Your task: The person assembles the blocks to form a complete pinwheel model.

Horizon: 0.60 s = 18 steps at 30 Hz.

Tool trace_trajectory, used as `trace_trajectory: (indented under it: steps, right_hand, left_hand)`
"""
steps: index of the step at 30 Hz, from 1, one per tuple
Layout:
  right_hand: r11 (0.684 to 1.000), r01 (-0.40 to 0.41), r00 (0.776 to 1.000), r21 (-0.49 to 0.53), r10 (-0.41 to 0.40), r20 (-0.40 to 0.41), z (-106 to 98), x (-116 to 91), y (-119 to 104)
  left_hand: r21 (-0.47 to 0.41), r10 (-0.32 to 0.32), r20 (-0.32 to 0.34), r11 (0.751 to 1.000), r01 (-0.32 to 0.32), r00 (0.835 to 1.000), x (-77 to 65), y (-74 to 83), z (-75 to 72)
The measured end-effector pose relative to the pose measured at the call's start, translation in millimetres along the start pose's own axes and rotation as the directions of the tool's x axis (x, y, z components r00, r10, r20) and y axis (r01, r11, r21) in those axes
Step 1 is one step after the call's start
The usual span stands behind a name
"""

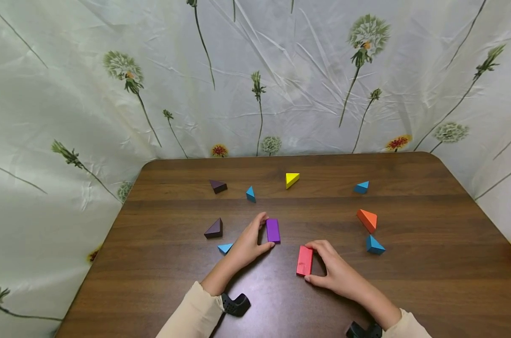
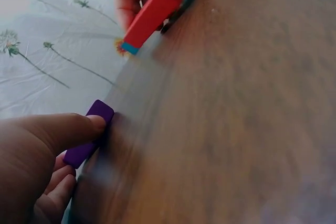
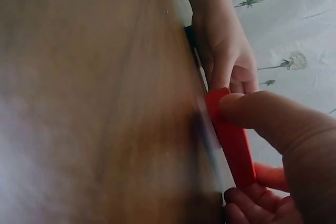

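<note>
My left hand holds a purple rectangular block by its two ends, thumb at the near end and fingers at the far end. In the left wrist view the thumb lies against the purple block. To the right and a little nearer, my right hand grips a red rectangular block the same way, between thumb and fingertips. The right wrist view shows the thumb on the upper end of the red block. A short gap of table separates the two blocks.
Triangular blocks lie scattered on the wooden table: a light-blue one beside my left wrist, dark ones at left, a yellow one at the back, an orange one and a blue one at right. A flowered curtain hangs behind.
</note>
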State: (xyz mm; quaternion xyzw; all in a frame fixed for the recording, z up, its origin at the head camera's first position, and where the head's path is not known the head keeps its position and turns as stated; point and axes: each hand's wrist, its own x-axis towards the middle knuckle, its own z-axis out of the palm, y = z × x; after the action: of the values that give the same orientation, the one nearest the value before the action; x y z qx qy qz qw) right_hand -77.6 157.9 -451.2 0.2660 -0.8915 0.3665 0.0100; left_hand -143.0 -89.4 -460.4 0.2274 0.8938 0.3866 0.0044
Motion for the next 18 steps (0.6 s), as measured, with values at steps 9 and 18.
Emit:
trace_trajectory:
  steps: [9, 18]
  right_hand:
    - [1.000, 0.007, 0.997, 0.012, -0.008, 0.074, -3, 12, 0]
    - [1.000, 0.014, 0.994, 0.017, -0.015, 0.106, -2, 20, 0]
  left_hand:
    - [0.014, 0.040, -0.011, 0.999, -0.040, 0.999, 10.8, 2.3, 6.9]
    - [0.075, 0.089, 0.002, 0.993, -0.088, 0.996, 17.4, 4.7, 14.1]
